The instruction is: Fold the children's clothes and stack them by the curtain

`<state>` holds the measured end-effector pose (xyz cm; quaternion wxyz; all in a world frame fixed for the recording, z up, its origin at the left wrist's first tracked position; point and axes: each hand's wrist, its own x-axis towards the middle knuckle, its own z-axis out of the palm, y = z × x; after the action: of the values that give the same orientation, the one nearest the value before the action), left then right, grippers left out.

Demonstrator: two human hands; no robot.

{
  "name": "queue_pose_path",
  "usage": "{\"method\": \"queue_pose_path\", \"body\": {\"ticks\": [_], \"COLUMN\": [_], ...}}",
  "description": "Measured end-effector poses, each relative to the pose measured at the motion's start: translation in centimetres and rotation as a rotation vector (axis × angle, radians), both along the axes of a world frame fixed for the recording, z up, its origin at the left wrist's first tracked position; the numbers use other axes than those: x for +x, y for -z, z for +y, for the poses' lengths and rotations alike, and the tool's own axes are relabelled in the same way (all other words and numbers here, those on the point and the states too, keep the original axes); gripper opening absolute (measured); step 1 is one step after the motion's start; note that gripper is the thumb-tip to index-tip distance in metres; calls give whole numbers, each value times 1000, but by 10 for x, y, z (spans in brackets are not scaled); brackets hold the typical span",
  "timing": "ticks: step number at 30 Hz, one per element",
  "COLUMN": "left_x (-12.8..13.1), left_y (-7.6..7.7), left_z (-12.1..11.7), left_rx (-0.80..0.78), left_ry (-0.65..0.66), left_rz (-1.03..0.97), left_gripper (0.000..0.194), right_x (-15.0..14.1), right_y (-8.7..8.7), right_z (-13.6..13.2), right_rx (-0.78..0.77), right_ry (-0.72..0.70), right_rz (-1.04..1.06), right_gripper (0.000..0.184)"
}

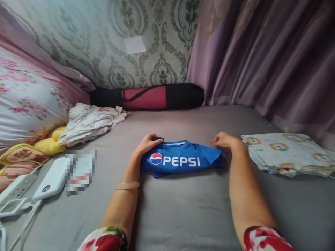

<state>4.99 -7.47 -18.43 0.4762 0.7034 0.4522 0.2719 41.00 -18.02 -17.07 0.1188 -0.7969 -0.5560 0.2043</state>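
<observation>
A blue shirt (pixel 180 153) with a white PEPSI print and a round red, white and blue logo lies folded into a short, wide bundle on the grey bed sheet. Its neckline faces away from me. At its upper left corner, my left hand (pixel 148 144) is closed on the fabric, thumb along the top edge. My right hand (pixel 228 142) is at the right end, by the sleeve, with its fingers curled together. Whether any cloth is between those fingers is hidden. A pale bangle (pixel 127 185) circles my left wrist.
A stack of folded printed cloth (pixel 288 153) lies right of my right hand. Left are a white power bank (pixel 53 177), a power strip (pixel 19 188), cables, a crumpled cloth (pixel 91 122) and a floral pillow (pixel 28 94). A black and red long bag (pixel 149 97) lies against the wall.
</observation>
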Motion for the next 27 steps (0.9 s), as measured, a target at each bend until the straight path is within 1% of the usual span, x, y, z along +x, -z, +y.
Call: {"method": "queue_pose_path", "body": {"ticks": [2,3,5,6,8,10,13,15,16,19,22,24,25,27], "left_x": [-3,-4,-8,-10,-13,-16,-19,-21,-21,-21,-20,-19,-18,-18], "left_y": [-1,-2,-2,-1,1,1,-2,-6,-8,-11,-10,-8,-7,-5], "left_z": [-1,-1,0,1,4,6,6,4,4,3,4,5,6,7], "left_rx": [21,34,65,81,116,138,96,57,56,132,229,242,229,183], "left_ry": [-18,-31,-48,-49,-49,-56,-75,-81,-80,-72,-96,-137,-161,-198], "left_rz": [-2,-5,6,19,41,58,60,49,45,77,112,81,46,-34], "left_gripper": [32,32,31,30,29,29,34,38,40,40,40,41,42,42], "right_x": [-4,-10,-29,-40,-60,-73,-81,-84,-85,-92,-97,-99,-99,-96], "right_y": [-6,-10,-14,-14,-9,1,16,19,18,5,-15,-25,-28,-32], "right_z": [1,3,10,14,22,28,34,35,35,33,28,25,24,21], "right_rx": [-23,21,165,195,169,108,54,69,97,233,384,474,492,437], "right_ry": [20,-15,-153,-221,-303,-334,-344,-350,-351,-330,-282,-247,-237,-253], "right_rz": [-41,-31,63,140,242,275,263,253,249,260,377,459,474,467], "right_gripper": [9,12,17,20,22,21,22,20,18,15,22,25,26,25]}}
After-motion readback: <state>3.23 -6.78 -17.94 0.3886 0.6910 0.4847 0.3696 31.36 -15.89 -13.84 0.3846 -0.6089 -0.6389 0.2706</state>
